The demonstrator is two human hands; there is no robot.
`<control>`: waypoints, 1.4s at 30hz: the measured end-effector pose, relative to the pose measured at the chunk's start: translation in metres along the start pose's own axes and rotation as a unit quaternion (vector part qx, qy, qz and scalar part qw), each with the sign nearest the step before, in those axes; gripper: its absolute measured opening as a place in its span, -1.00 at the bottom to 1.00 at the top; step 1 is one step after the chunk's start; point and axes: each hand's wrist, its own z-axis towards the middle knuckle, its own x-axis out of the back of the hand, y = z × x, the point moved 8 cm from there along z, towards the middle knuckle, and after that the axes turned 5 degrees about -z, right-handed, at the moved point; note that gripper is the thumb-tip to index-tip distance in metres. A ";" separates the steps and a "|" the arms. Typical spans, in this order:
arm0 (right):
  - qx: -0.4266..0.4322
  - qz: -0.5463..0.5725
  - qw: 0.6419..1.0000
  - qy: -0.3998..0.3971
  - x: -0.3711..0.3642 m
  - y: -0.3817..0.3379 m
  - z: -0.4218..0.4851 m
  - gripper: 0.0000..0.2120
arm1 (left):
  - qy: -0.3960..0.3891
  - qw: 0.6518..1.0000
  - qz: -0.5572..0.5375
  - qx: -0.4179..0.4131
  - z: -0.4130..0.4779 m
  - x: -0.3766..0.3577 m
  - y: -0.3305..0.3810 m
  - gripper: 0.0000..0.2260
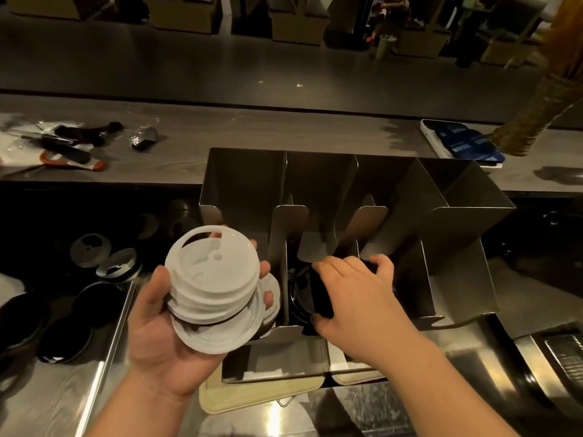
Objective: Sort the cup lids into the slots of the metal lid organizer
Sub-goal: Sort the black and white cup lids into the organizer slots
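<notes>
Inside the organizer (467, 234), right fingers (383, 263) curl around black lids (299, 298); left fingers (264, 269) clasp white lids (211, 275).

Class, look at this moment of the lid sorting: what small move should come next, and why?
Probably release the black lids and lift the right hand out: it grips them down in the second slot from the left of the metal organizer. The left hand holds a stack of white lids beside the leftmost slot.

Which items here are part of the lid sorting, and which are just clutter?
Job: white lids in left hand; black lids gripped by right hand; metal organizer; loose lids at left.
Clutter: broom; orange-handled tool; crumpled wrappers.
</notes>
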 end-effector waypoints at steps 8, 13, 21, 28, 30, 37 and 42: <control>-0.008 -0.056 0.998 -0.005 0.003 -0.005 0.004 -0.52 | -0.028 0.999 -0.016 0.026 0.004 -0.008 -0.008 -0.40; -0.016 -0.060 0.998 0.010 0.001 -0.003 0.002 -0.47 | -0.028 0.998 -0.032 0.051 0.004 -0.008 -0.013 -0.42; -0.011 0.329 0.937 0.119 0.041 -0.003 -0.017 -0.73 | 0.041 0.996 0.083 -0.001 -0.004 -0.018 -0.014 -0.26; 0.054 0.461 0.884 0.064 0.052 -0.040 -0.029 -0.37 | 0.116 0.962 0.238 -0.065 -0.009 -0.036 -0.004 -0.18; 0.054 0.480 0.875 0.039 0.047 -0.044 -0.027 -0.36 | 0.093 0.954 0.281 -0.055 -0.012 -0.041 -0.001 -0.18; 0.021 0.519 0.844 0.134 0.065 -0.025 -0.022 -0.38 | 0.183 0.946 0.225 -0.145 -0.042 -0.032 0.034 -0.16; 0.051 0.244 0.959 0.137 0.076 -0.054 -0.008 -0.21 | 0.220 0.954 0.079 -0.187 -0.071 -0.019 0.063 -0.36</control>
